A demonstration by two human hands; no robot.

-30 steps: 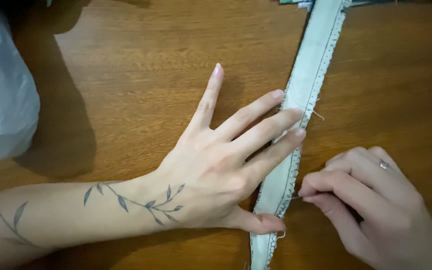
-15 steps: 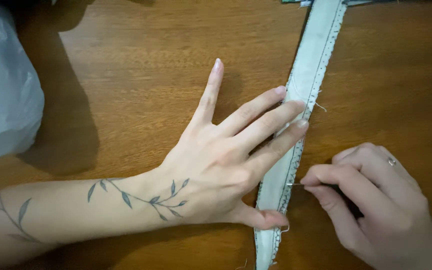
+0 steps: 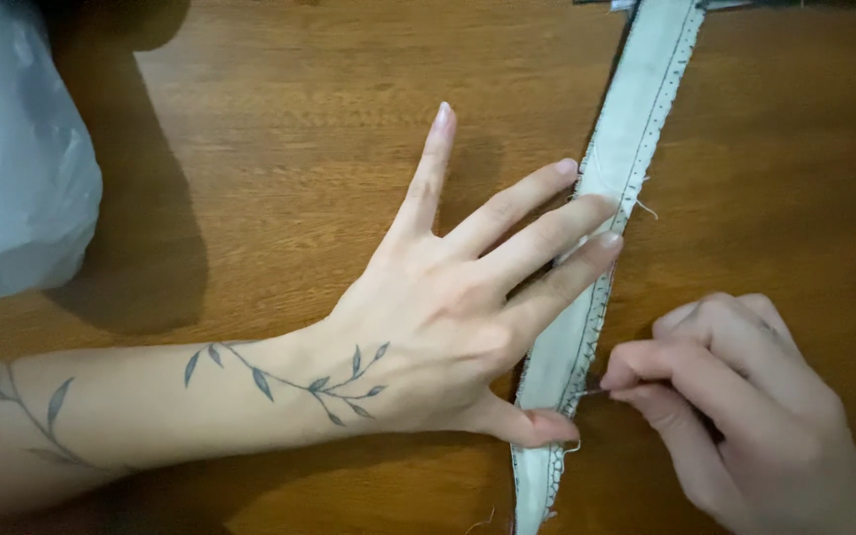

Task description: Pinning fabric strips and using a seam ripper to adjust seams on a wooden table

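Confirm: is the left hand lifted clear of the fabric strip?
No. The left hand lies flat, its fingers and thumb pressing the fabric strip onto the table.

A brown wooden table (image 3: 279,129) with a visible grain carries everything here. A long, narrow strip of pale cloth (image 3: 636,129) with dark stitching along its edge lies flat on it, running from the top edge down to the bottom, and the left hand (image 3: 448,317) rests spread on the wood with its fingertips and thumb pressing on the strip, while the right hand (image 3: 745,396) sits on the table just beside the strip's right edge. A whitish plastic bag (image 3: 12,168) lies on the table at the far left, well apart from the cloth.
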